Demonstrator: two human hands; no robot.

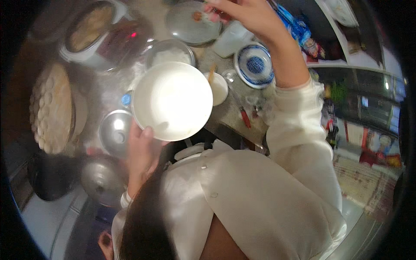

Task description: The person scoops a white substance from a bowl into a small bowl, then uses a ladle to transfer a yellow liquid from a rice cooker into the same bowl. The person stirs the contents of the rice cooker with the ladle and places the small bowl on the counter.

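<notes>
My left hand point(143, 151) grips the near-left rim of a deep white bowl point(174, 100), thumb at the inside edge. The bowl's inside is washed out by glare, and I see no contents. My right hand point(227, 11) is raised at the top edge of the view, partly cut off. Its blurred fingers are over the right side of a round, flat lid or tray point(191, 27) with a small brownish spot on it. Whether those fingers hold something cannot be made out. Just beyond the white bowl is a metal bowl point(191, 53) with white contents.
A blue-and-white bowl point(255, 65), a small white cup point(219, 89) with a wooden stick and a red-handled utensil point(245, 117) stand right. Left are a shiny metal bowl point(112, 126), a round board of dough pieces point(53, 110) and an appliance point(84, 55) with a red light.
</notes>
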